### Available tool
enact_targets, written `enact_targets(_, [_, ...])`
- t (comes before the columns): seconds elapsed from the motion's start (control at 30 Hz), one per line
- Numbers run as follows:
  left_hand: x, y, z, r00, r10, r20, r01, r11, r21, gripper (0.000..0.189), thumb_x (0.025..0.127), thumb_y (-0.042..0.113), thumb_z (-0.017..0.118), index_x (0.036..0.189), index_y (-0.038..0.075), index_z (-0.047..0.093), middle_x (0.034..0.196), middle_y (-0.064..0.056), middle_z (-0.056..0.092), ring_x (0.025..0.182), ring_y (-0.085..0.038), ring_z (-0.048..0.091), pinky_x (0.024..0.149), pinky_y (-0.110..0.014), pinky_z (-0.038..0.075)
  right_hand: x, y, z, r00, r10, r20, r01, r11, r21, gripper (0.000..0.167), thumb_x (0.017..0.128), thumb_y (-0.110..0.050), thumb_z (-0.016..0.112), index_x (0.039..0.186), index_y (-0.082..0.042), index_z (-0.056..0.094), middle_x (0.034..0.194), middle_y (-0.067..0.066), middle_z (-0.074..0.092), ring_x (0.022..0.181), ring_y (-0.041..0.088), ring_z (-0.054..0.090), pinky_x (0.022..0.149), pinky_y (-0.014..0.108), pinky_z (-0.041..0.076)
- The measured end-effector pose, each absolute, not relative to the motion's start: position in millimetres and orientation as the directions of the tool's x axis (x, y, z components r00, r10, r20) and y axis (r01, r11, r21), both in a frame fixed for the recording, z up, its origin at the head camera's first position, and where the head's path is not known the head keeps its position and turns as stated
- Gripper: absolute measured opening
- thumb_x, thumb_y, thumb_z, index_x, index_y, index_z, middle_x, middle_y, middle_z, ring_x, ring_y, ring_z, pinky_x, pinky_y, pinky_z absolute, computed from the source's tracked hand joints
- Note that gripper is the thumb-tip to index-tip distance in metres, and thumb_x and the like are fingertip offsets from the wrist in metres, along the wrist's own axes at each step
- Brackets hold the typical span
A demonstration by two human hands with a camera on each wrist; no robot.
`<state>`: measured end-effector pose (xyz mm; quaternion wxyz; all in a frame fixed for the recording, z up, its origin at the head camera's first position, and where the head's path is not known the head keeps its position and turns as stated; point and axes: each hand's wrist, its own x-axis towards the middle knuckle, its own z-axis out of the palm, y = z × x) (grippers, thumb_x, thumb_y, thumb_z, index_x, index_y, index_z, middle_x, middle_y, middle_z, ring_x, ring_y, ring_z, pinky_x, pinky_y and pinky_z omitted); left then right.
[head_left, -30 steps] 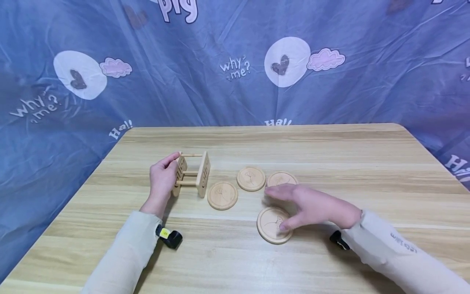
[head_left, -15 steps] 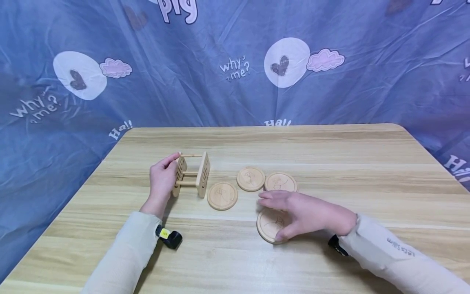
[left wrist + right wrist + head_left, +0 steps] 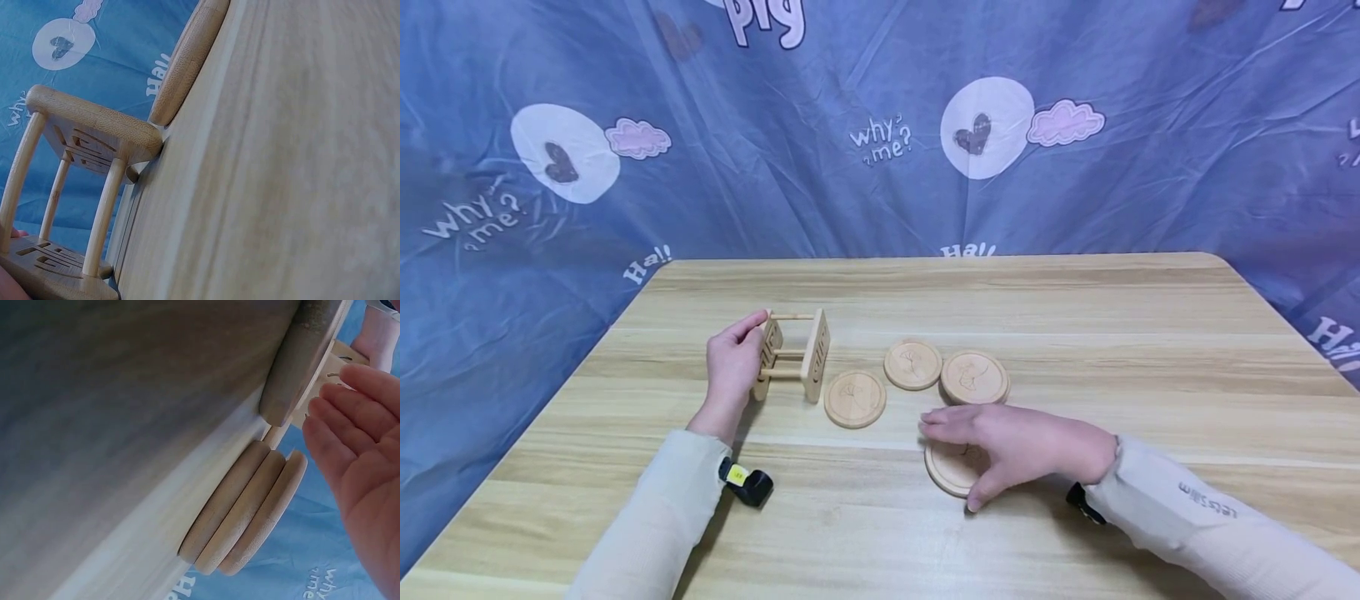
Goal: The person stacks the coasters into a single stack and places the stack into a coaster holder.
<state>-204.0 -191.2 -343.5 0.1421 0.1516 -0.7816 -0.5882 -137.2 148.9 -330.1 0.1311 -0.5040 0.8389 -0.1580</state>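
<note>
My left hand [image 3: 733, 358] grips the left side panel of a small wooden coaster rack [image 3: 815, 357], which stands on the table. In the left wrist view, round rods join the rack's [image 3: 94, 119] two slotted panels. My right hand [image 3: 1015, 442] hovers over the nearest round wooden coaster [image 3: 946, 475], hiding part of it. Its fingers [image 3: 356, 419] are straight in the right wrist view, with nothing held. Just behind lies a coaster stack [image 3: 975, 377], which the right wrist view shows as three stacked coasters [image 3: 244, 509].
Two more engraved coasters lie between the rack and the stack: one [image 3: 855, 400] beside the rack, the other [image 3: 913, 365] farther back, close to the stack. All rest on a wood-grain table [image 3: 850, 533]. A blue printed cloth [image 3: 820, 200] hangs behind the table's far edge.
My right hand has drawn back from the coaster stack toward me, uncovering the stack and covering more of the nearest coaster. The left hand and rack stay where they were.
</note>
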Motion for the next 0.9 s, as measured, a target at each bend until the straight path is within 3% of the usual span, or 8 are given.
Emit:
enact_targets(0.73, [-202.2,-190.8,-343.5,-0.918,-0.396,0.037,-0.07,0.252,0.965,0.033,0.092,0.01,0.047,0.121,0.007,0.061,0.133,-0.007,0.053,0.12,-0.015,0.044,0.098,-0.032,0.037,-136.7,147.0,-330.4,-0.483,-0.857,-0.18,-0.761,0.513,-0.398,0.089,0.06,-0.029,0.081,0.135,0.0,0.044,0.142,0.018,0.04,0.131,0.032,0.036,0.106,0.045,0.03])
enact_targets(0.9, [-203.0,-190.5,-344.3,-0.916,-0.398,0.047,-0.066,0.266,0.962,0.033,0.091,0.01,0.047,0.121,0.008,0.062,0.131,-0.007,0.054,0.117,-0.016,0.046,0.092,-0.028,0.039,-135.7,146.3,-329.7,-0.502,-0.843,-0.193,-0.75,0.535,-0.389,0.087,0.061,-0.027,0.081,0.135,-0.001,0.044,0.142,0.016,0.041,0.13,0.029,0.038,0.106,0.043,0.031])
